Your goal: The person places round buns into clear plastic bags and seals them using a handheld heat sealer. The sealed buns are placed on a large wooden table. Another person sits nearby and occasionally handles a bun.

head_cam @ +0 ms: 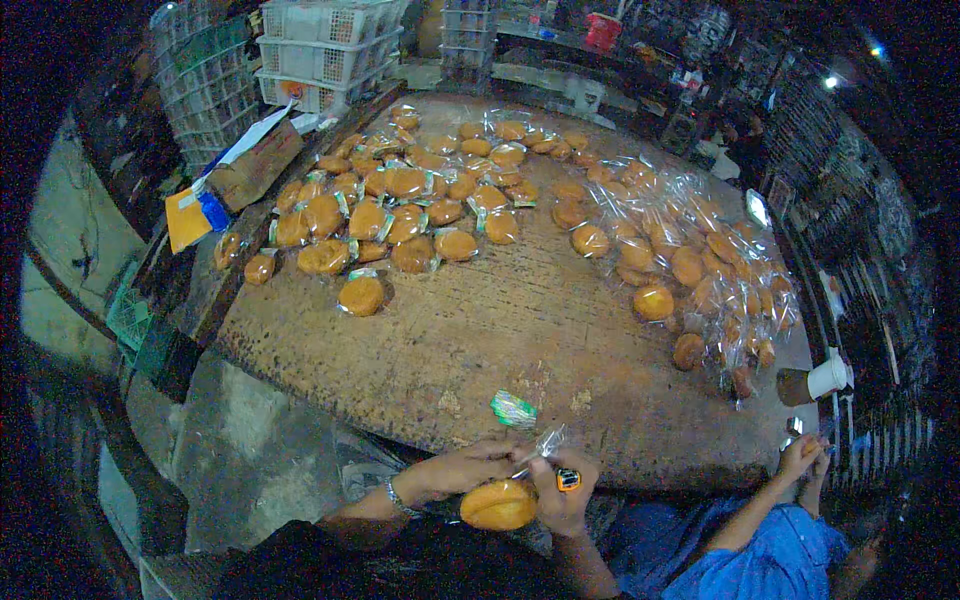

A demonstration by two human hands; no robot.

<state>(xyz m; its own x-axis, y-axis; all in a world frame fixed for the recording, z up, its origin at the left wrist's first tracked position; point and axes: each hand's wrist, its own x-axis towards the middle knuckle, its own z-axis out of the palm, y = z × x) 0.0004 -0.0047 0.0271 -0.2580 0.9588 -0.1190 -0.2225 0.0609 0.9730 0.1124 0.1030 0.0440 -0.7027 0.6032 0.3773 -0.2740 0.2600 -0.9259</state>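
Near the table's front edge, a round golden bread bun (499, 505) in a clear plastic bag hangs below and between my hands. My left hand (469, 469), with a bracelet at the wrist, pinches the bag near its neck. Closed around an orange and black lighter (568, 480), my right hand (562, 487) also holds the gathered plastic, whose loose end (551, 441) sticks up between the fingers. A green and white printed label (514, 409) lies on the wooden table (465, 337) just beyond my hands.
Many bagged buns with labels (367, 217) lie at the back left, more bagged buns (686, 266) at the right. A white cup (827, 375) stands at the right edge. A co-worker in blue (765, 555) sits at the right. White plastic crates (326, 52) are stacked behind a cardboard box (259, 165).
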